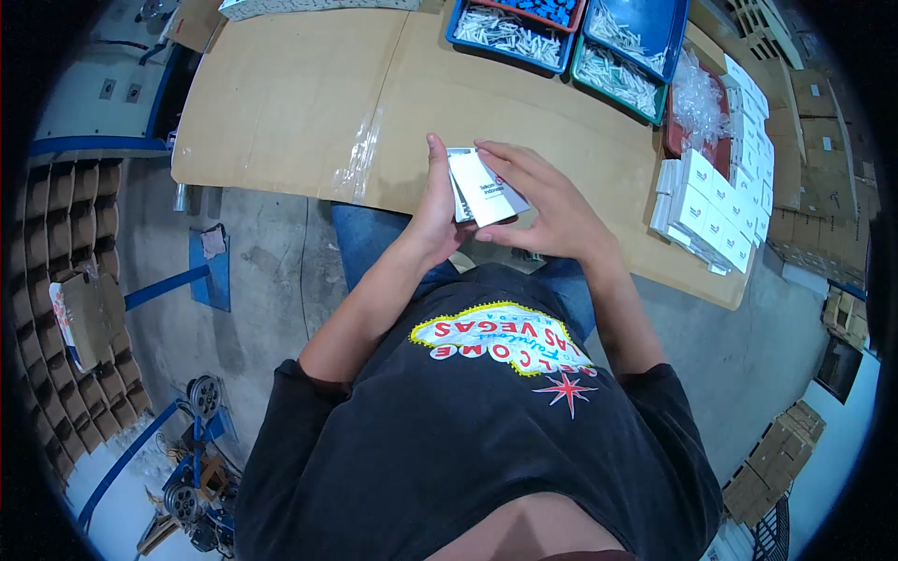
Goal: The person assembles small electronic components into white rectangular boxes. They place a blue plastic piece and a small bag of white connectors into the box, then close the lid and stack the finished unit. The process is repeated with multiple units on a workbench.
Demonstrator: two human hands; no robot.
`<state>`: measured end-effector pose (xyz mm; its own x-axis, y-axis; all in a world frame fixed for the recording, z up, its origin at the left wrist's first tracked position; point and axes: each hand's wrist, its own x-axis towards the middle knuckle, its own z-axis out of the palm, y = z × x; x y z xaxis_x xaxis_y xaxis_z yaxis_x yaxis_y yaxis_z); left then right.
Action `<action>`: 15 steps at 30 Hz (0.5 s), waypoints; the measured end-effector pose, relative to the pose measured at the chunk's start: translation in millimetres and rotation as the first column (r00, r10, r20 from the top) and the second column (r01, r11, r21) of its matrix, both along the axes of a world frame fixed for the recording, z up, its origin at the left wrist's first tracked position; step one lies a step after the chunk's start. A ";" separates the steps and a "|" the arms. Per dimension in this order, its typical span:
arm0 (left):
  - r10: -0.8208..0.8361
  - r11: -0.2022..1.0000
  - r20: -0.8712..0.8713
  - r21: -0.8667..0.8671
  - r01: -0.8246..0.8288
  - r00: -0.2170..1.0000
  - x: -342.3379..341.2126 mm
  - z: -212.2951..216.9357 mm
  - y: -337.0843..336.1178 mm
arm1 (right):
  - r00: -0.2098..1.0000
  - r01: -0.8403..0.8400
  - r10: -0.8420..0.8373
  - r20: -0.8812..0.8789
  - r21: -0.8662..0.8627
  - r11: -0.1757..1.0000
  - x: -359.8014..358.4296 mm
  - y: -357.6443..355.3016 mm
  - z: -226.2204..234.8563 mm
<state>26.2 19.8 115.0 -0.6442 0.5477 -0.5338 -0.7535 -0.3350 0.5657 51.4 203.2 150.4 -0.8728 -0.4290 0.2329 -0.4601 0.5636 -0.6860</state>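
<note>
A small white box point(488, 196) with a printed top is held between my two hands, above the table's near edge. Its top panel or a card on it sits at a slant to the part beneath; I cannot tell which it is. My left hand point(432, 208) grips the box along its left side, one finger pointing up past the far corner. From the right, my right hand point(554, 204) closes around it, with fingers at the far edge and a thumb near the lower edge. The underside of the box is hidden.
A cardboard-covered table point(281, 112) lies ahead. Along its far side stand a blue tray point(505, 42) and a green tray point(617, 79) of small white pieces. At the right are a red tray point(672, 136) with clear plastic bags and stacked white boxes point(716, 210).
</note>
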 end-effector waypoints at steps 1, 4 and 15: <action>-0.005 1.000 0.014 0.018 0.005 1.000 -0.6 1.0 0.2 | 0.999 0.001 -0.001 0.035 -0.019 1.000 0.4 -0.4 -2.5; 0.118 0.992 0.039 0.036 -0.119 0.992 2.3 6.1 1.2 | 0.992 0.004 0.007 0.124 -0.085 0.996 -2.7 0.5 3.6; 0.051 0.973 0.058 0.224 -0.063 0.997 3.0 3.0 -2.7 | 0.850 0.354 0.078 0.522 -0.674 0.648 -22.8 18.2 -24.0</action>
<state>29.3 17.1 118.0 -0.6529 0.6207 -0.4341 -0.7556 -0.4930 0.4313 28.6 221.4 126.4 -0.9845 -0.1697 -0.0443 0.0768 -0.1901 -0.9788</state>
